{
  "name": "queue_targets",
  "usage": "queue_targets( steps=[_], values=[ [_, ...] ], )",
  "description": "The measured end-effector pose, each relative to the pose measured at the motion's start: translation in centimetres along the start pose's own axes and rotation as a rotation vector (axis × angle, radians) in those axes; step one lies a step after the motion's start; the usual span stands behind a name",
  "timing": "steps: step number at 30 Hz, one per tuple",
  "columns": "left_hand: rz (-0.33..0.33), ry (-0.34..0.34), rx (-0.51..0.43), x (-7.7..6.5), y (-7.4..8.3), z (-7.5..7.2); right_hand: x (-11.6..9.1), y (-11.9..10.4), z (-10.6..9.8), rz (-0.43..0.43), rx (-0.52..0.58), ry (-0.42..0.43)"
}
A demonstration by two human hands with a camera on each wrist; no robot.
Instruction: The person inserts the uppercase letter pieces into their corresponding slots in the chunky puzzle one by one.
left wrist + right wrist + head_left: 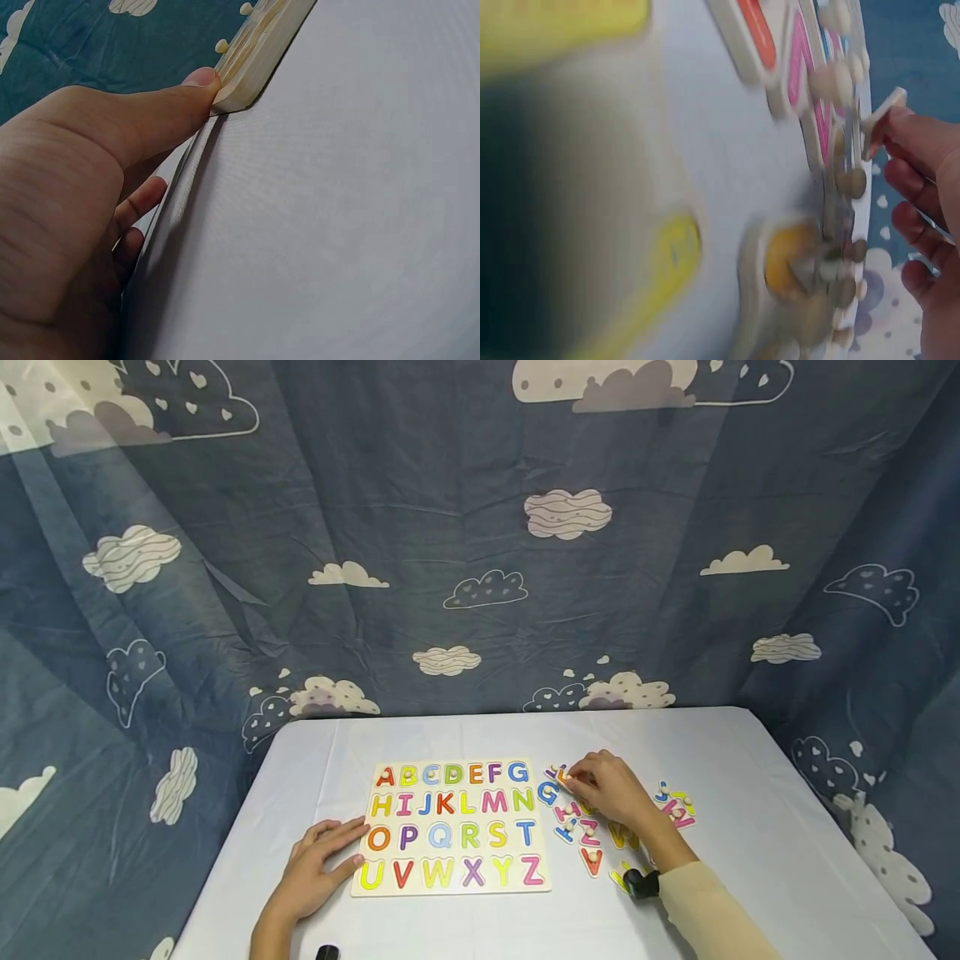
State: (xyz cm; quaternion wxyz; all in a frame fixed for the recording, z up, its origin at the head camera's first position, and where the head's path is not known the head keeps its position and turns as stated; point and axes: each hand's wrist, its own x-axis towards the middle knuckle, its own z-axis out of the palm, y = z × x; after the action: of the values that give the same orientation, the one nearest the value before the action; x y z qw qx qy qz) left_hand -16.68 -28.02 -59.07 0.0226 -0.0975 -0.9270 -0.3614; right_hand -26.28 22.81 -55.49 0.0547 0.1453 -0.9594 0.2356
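A wooden alphabet board [452, 818] with colourful letters A to Z lies on the table. My left hand [318, 864] rests at its left side, fingers extended against the edge. In the left wrist view the thumb [169, 109] presses on the board's corner. Right of the board, my right hand [611, 789] pinches a small orange letter piece [883, 120] between thumb and fingertips, just above loose pieces; which letter it is cannot be told. Nearby lie a blue G piece [548, 792], a red A-shaped piece [592, 862] and several other knobbed letters, some partly hidden by my right hand and arm.
Another small pile of letter pieces [677, 810] sits farther right on the white-covered table [450, 931]. A yellow piece [619, 878] lies near the black wrist device [641, 883]. A dark cloud-patterned curtain [480, 527] hangs behind and around the table.
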Motion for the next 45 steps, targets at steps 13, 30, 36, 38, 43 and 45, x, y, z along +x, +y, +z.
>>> queue_targets(
  steps=[13,30,36,38,43,45],
  values=[
    [-0.042,-0.008,-0.006,-0.1,-0.3,-0.2,3.0,-6.2,3.0,-0.043,-0.003,0.075],
    [-0.047,-0.022,-0.013,0.0,-0.1,0.2,6.2,-11.1,7.4,-0.082,-0.052,0.044],
    [-0.048,-0.021,-0.008,0.2,0.0,0.1,6.4,-11.2,8.3,-0.068,-0.064,0.065],
    [-0.038,-0.019,-0.009,0.3,-0.1,0.0,6.6,-11.3,8.4,-0.049,-0.063,0.062],
    [-0.031,-0.016,-0.005,0.4,-0.1,-0.2,6.8,-11.4,8.7,-0.013,-0.025,0.038],
    [-0.036,-0.015,-0.003,0.4,-0.2,-0.3,6.8,-11.5,8.8,-0.017,0.004,0.041]
  ],
)
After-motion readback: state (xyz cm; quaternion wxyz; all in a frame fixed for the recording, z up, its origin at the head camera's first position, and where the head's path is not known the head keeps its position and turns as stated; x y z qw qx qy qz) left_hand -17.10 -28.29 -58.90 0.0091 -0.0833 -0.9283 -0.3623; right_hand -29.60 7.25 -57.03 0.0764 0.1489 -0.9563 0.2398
